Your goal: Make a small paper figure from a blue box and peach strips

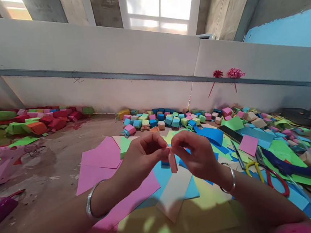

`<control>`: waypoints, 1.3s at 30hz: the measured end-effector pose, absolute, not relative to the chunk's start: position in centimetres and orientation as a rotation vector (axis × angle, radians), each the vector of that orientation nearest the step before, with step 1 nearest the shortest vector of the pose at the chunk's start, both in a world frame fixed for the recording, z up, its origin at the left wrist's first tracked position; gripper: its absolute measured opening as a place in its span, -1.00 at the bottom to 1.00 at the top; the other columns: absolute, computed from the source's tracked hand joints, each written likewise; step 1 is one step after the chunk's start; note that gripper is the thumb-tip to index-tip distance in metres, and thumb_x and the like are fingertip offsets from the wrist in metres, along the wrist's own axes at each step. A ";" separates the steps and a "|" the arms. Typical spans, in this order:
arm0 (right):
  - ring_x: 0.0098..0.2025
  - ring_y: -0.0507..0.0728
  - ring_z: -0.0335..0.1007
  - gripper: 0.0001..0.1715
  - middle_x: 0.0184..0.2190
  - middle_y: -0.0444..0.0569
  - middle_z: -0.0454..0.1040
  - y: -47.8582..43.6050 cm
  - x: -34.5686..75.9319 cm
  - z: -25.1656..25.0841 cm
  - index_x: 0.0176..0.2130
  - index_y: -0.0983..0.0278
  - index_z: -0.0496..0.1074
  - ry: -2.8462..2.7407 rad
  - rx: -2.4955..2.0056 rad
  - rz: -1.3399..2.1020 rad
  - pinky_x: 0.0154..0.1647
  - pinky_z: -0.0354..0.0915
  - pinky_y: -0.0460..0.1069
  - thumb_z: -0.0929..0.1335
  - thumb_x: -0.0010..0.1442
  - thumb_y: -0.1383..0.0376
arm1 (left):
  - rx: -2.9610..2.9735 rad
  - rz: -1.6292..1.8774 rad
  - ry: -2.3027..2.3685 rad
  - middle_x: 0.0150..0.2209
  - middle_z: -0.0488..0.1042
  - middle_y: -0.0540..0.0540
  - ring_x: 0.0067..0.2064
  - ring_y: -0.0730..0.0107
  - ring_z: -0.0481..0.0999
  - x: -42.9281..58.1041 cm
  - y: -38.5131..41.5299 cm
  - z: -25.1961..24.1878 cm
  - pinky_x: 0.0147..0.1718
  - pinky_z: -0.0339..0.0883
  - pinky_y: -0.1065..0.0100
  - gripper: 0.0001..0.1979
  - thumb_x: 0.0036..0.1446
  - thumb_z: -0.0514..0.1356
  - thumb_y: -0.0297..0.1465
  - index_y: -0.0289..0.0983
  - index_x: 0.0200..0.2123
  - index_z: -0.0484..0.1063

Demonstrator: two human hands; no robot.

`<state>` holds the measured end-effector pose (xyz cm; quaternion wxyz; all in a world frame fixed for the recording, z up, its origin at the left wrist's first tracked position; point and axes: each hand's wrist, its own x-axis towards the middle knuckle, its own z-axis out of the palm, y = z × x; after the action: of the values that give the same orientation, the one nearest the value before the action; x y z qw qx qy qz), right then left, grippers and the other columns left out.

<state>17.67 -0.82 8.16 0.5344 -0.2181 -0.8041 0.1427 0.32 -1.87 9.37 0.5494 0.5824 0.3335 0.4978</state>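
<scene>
Nearest, bottom edge: yellow sheets (202,219), flat, partly in shadow. At left, a glossy purple object (4,209), partly cut off by the frame.

Wrists: one silver bangle (89,204) on the left, a second bangle (233,176) on the right.

Hands, centre: left hand (147,151), grip pinched on the upper end of a peach paper strip (173,162); right hand (195,153), grip pinched at the same end, fingertips close beside the left's. The strip hangs down between the hands, above the sheets.

Beneath the hands: a pale peach sheet (175,192) over a light-blue sheet (159,176); pink sheets (101,155) to the left.

Right side: scissors (286,188) with yellow and red loops; a purple-blue tool (298,168); a pink square (248,144); a curled blue strip (213,135).

Left side, on the brown worktop (64,160): a pink glue gun (9,158).

Beyond: small multicoloured paper cubes (158,121), in a loose band; larger folded paper pieces (47,120), far left, mostly red, pink and green.

Farthest: white partition (106,52) with grey rail (130,76); two paper flowers (235,73) at the rail; bright window (159,3) above.
</scene>
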 end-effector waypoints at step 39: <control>-0.31 -0.01 0.47 -0.90 -0.35 -0.13 0.51 -0.2 16.4 7.2 -0.32 0.23 0.52 -1.450 -0.484 1.023 -0.26 0.47 -0.11 0.47 0.08 0.37 | 1.477 1.524 0.835 -0.40 0.52 0.00 -0.35 0.44 0.54 0.9 -2.4 8.8 -0.36 0.50 0.45 -0.83 -0.11 0.42 -0.49 -0.28 -0.44 0.47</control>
<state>16.35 -0.17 7.24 0.6060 -0.2094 -0.6272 0.4422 0.88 -2.44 8.76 0.4175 0.5885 0.3327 0.6073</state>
